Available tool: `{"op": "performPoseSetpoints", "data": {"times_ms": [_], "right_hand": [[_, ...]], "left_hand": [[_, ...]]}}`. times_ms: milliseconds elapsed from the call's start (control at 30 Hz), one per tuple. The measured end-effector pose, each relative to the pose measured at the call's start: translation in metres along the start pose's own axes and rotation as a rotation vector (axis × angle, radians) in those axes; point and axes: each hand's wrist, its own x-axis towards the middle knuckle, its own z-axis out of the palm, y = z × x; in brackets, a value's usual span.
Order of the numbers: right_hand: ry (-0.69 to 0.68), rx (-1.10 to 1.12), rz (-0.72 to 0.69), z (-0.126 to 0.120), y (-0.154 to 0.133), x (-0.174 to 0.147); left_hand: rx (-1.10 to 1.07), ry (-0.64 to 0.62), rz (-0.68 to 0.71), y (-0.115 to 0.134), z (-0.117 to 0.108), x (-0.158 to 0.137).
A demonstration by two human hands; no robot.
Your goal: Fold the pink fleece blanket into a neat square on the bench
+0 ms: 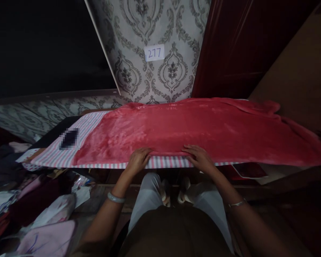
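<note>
Red plush cloth (192, 128) spread flat

It lies lengthwise over a striped sheet (88, 125), slightly rumpled at its right end, near edge just short of the sheet's front border

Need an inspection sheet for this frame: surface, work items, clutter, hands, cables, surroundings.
Surface: striped cloth covers the table; a blurred dark patch lies on its left part.
Work items: red fleece blanket spread flat across the striped cloth.
Clutter: heap of clothes on the floor at left.
Hands: left hand and right hand rest on the blanket's near edge, fingers curled.
Cables: nothing seen.
Surroundings: patterned wallpaper with a paper label reading 277; dark red door at right.
</note>
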Motion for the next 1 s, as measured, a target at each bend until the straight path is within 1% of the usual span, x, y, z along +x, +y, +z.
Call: {"op": "performPoseSetpoints", "data": {"times_ms": [67, 133, 233, 333, 433, 500, 567, 633, 733, 800, 867, 933, 1000], "right_hand": [[0.029, 0.022, 0.023, 0.001, 0.004, 0.005], [0.059, -0.004, 0.071, 0.0, 0.005, 0.01], [0.132, -0.06, 0.116, -0.01, 0.002, 0.02], [0.264, -0.086, 0.045, -0.026, -0.006, 0.031], [0.363, -0.11, -0.027, -0.038, -0.012, 0.034], [0.364, -0.118, -0.041, -0.037, -0.012, 0.027], [0.333, -0.135, -0.026, -0.03, -0.007, 0.013], [0.307, -0.165, 0.016, -0.021, 0.002, -0.004], [0.311, -0.195, 0.076, -0.014, 0.019, -0.028], [0.323, -0.204, 0.125, -0.016, 0.031, -0.04], [0.33, -0.222, 0.19, -0.023, 0.045, -0.049], [0.352, -0.254, 0.265, -0.032, 0.059, -0.057], [0.394, -0.295, 0.321, -0.04, 0.073, -0.064]], "left_hand": [[0.013, 0.009, -0.045, -0.004, 0.0, 0.006], [0.034, 0.013, -0.09, -0.006, 0.0, 0.011], [0.074, -0.004, -0.129, -0.007, -0.004, 0.015], [0.141, -0.017, -0.164, -0.012, -0.018, 0.016], [0.208, 0.009, -0.195, -0.025, -0.037, 0.01], [0.247, 0.044, -0.207, -0.037, -0.049, -0.002], [0.28, 0.082, -0.226, -0.051, -0.057, -0.019], [0.294, 0.11, -0.252, -0.065, -0.06, -0.041], [0.298, 0.15, -0.311, -0.085, -0.064, -0.074], [0.307, 0.21, -0.366, -0.096, -0.068, -0.091], [0.304, 0.297, -0.433, -0.105, -0.074, -0.101], [0.273, 0.356, -0.495, -0.112, -0.081, -0.105], [0.231, 0.372, -0.537, -0.117, -0.087, -0.106]]}}
